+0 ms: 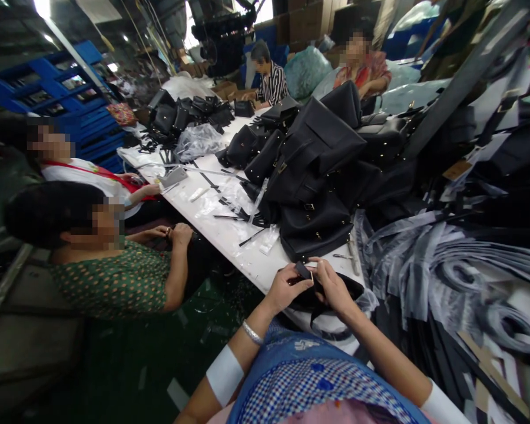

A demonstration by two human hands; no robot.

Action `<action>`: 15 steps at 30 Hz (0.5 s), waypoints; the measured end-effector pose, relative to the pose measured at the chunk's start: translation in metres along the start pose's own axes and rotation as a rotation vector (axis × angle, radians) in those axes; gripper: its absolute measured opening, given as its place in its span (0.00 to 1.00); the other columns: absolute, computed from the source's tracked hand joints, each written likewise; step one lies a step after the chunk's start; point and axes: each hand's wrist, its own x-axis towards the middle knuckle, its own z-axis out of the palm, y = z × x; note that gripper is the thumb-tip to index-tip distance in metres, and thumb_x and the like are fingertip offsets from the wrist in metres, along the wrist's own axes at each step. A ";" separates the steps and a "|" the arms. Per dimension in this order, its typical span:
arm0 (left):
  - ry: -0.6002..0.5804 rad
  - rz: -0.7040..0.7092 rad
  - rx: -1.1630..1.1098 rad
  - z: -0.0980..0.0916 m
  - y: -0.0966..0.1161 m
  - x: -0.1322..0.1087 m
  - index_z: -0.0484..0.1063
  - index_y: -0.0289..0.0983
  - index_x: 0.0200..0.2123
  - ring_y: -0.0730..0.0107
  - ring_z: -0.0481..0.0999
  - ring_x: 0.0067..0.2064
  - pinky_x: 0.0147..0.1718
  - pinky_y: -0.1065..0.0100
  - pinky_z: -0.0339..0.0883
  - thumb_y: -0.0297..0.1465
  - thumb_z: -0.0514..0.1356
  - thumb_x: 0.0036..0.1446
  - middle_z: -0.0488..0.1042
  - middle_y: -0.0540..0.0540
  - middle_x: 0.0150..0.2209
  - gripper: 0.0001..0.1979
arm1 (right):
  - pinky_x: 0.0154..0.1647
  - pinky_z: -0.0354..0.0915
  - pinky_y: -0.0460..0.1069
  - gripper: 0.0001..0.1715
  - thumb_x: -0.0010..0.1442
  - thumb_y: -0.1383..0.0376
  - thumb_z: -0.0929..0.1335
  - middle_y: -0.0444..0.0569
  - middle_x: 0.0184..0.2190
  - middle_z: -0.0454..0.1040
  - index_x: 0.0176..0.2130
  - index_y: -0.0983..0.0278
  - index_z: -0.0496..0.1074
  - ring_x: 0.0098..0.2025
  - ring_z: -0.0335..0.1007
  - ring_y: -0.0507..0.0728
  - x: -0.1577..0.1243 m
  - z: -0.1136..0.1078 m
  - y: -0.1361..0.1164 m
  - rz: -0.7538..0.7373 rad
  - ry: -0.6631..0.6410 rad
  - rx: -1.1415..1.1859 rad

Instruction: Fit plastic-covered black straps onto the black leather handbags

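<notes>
My left hand [288,287] is closed on a black strap [303,271] with a small gold-coloured metal piece at its edge. Close beside it, my right hand [333,285] has its fingers bent round a dark part of what looks like the same strap. Under both hands lies a black bag [351,287] at the table's near edge, partly covered by them. Just beyond my hands, a large black handbag [315,232] with gold fittings leans in a pile. A thin metal tool [342,256] rests on the table to the right of my fingers.
More black bags [256,150] are heaped along the white table [189,206]. Straps wrapped in clear plastic [424,259] lie at my right. A co-worker in a green dotted top [115,277] sits at my left; other people sit farther along. Loose black strips [251,237] lie ahead.
</notes>
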 end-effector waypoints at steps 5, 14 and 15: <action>0.075 -0.007 0.038 0.010 -0.005 0.006 0.79 0.35 0.30 0.63 0.75 0.44 0.47 0.64 0.67 0.40 0.63 0.55 0.78 0.43 0.39 0.13 | 0.36 0.68 0.51 0.36 0.67 0.44 0.51 0.53 0.54 0.69 0.66 0.57 0.53 0.40 0.72 0.58 0.005 0.002 -0.016 -0.118 0.006 -0.042; 0.309 -0.243 -0.246 -0.012 -0.008 0.004 0.76 0.35 0.46 0.69 0.73 0.37 0.39 0.69 0.65 0.44 0.59 0.58 0.77 0.47 0.35 0.20 | 0.33 0.62 0.48 0.27 0.62 0.44 0.63 0.45 0.25 0.69 0.35 0.65 0.72 0.29 0.65 0.54 -0.019 -0.009 0.034 -0.043 -0.336 0.026; 0.291 -0.244 -0.265 -0.013 -0.009 0.002 0.75 0.35 0.48 0.70 0.72 0.36 0.39 0.70 0.65 0.44 0.60 0.58 0.76 0.48 0.34 0.21 | 0.30 0.60 0.47 0.28 0.62 0.44 0.61 0.43 0.23 0.66 0.33 0.65 0.71 0.27 0.62 0.52 -0.018 -0.010 0.035 -0.031 -0.301 0.048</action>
